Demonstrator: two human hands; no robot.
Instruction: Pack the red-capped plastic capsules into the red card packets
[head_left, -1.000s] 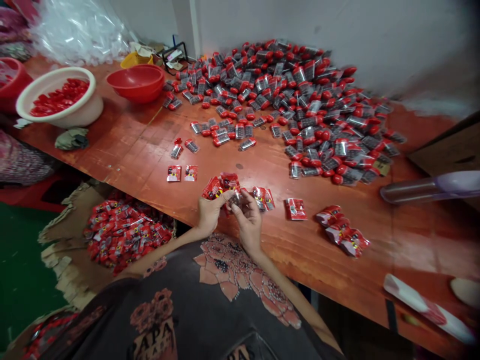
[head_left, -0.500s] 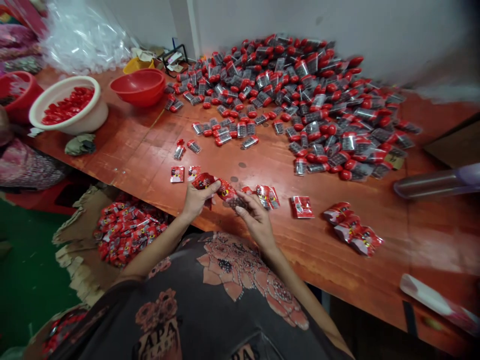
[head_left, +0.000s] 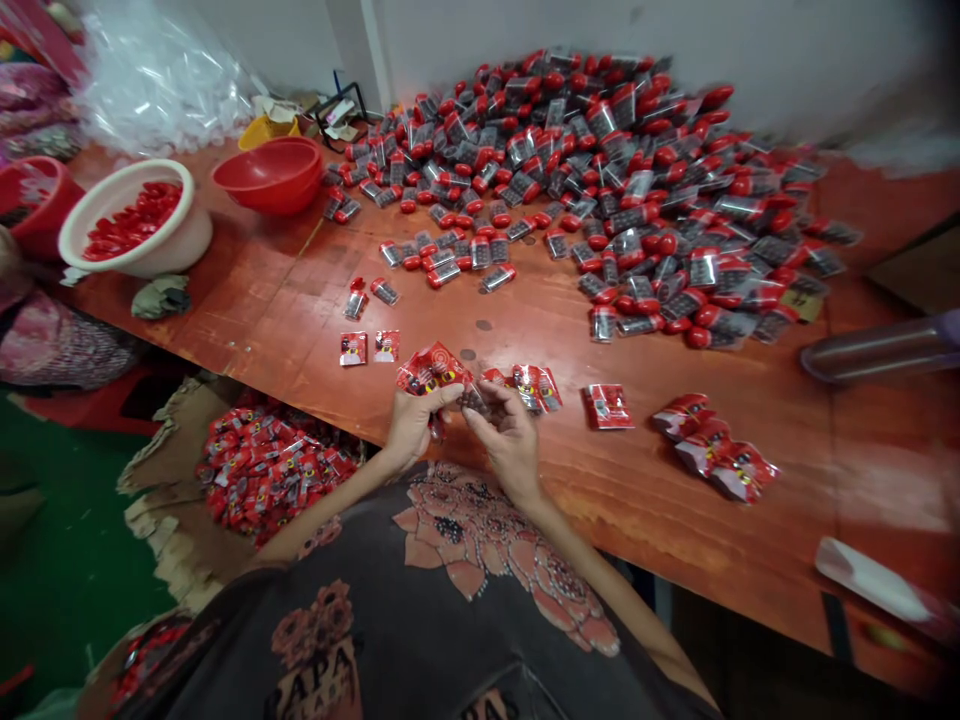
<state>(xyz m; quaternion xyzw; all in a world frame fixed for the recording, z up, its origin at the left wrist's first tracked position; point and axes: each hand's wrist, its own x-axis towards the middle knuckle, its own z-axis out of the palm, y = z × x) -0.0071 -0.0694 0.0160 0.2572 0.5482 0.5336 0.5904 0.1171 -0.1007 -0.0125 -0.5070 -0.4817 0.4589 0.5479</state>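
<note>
At the table's near edge, my left hand (head_left: 411, 428) is closed on a few red printed sachets (head_left: 435, 366) that fan out above its thumb. My right hand (head_left: 514, 445) pinches a dark, see-through end (head_left: 474, 402) of these sachets close to the left fingertips. Whether the sachets are joined in a strip I cannot tell. Just behind the right fingers lie more red sachets (head_left: 536, 386). A flat sachet (head_left: 608, 407) and an overlapping group of sachets (head_left: 716, 447) rest farther right. Two small square sachets (head_left: 353, 348) lie to the left.
A large heap of clear red-capped containers (head_left: 600, 190) covers the back of the table. At the left stand a white basin (head_left: 191, 225) of red pieces and a red bowl (head_left: 277, 195). Below the edge, a torn carton (head_left: 169, 510) holds many red sachets. A clear tube (head_left: 874, 352) lies right.
My left hand moved out left with the sachets stretched between both hands, then came back toward the right hand. The sachets now stand fanned above the left thumb. The view shifted slightly.
</note>
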